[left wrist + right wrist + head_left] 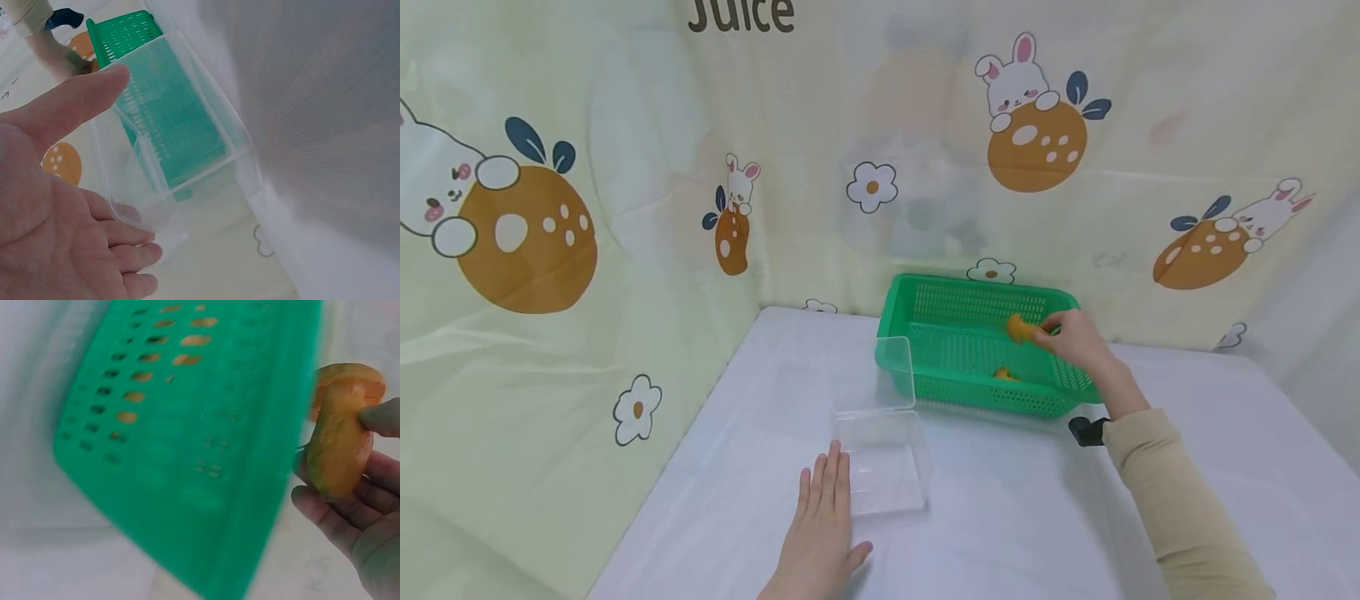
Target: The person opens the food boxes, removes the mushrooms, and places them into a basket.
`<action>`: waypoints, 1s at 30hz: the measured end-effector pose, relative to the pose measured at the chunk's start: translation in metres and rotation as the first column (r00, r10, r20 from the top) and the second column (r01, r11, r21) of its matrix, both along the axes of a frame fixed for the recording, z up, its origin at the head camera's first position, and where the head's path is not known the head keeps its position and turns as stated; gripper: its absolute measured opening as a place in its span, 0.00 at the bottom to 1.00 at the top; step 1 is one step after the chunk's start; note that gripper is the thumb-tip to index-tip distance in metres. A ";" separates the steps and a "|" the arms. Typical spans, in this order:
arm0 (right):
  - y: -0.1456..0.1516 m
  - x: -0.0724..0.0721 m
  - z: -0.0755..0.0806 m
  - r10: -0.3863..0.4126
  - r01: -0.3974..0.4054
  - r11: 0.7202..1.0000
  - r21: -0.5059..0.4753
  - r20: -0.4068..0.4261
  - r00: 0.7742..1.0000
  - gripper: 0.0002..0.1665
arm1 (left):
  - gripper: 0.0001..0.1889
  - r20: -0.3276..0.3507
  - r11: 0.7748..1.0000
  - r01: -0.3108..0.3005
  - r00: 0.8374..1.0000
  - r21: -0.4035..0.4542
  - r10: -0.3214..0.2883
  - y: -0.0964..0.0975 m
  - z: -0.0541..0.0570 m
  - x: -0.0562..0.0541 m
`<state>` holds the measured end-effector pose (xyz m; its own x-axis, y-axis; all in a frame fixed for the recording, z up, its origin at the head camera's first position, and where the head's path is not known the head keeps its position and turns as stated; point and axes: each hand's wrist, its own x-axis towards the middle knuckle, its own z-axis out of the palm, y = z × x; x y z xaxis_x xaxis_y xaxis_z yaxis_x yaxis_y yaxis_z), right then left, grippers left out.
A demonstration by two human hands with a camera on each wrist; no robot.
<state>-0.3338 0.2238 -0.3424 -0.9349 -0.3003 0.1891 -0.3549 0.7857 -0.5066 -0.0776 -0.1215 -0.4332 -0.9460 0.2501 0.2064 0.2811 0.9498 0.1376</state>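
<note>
My right hand (1073, 337) pinches an orange-brown mushroom (1021, 328) by its stem, over the right part of a green plastic basket (955, 387). In the right wrist view the mushroom (342, 434) has a rounded cap and a thick stem, held between thumb and fingers beyond the basket wall. Another orange-brown piece (1004, 374) lies inside the basket near its front wall. My left hand (820, 529) lies with straight fingers along the left side of a clear plastic box (887, 483). The box's lid (895, 371) is raised and stands before the basket's left corner.
A white cloth covers the table (1000, 517). Behind and to the left hangs a pale curtain (820, 100) printed with rabbits and oranges. A black band (1086, 432) shows at my right wrist, close to the basket's front right corner.
</note>
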 end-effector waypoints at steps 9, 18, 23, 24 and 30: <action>0.013 -0.013 -0.022 -0.020 0.015 0.996 0.083 0.065 0.998 0.14 | 0.57 -0.015 1.000 -0.001 1.000 -0.020 0.001 -0.001 -0.002 0.000; 0.014 -0.017 -0.030 -0.049 0.020 0.988 0.152 0.189 0.981 0.16 | 0.57 -0.015 1.000 -0.004 1.000 -0.012 0.003 0.000 -0.002 0.000; 0.013 -0.019 -0.035 -0.065 0.030 0.985 0.171 0.204 0.977 0.16 | 0.57 -0.019 1.000 0.002 1.000 0.007 -0.002 0.000 -0.004 -0.001; 0.013 -0.020 -0.036 -0.064 0.029 0.985 0.170 0.204 0.977 0.15 | 0.57 -0.017 1.000 0.001 1.000 0.009 -0.001 0.000 -0.004 -0.001; 0.015 -0.024 -0.043 -0.042 0.014 0.988 0.153 0.181 0.983 0.12 | 0.57 -0.008 1.000 -0.005 1.000 0.010 0.005 -0.001 -0.004 0.000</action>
<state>-0.3579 0.2386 -0.3855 -0.9579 -0.2855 -0.0309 -0.2440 0.8661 -0.4362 -0.0779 -0.1222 -0.4370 -0.9453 0.2438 0.2168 0.2780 0.9497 0.1443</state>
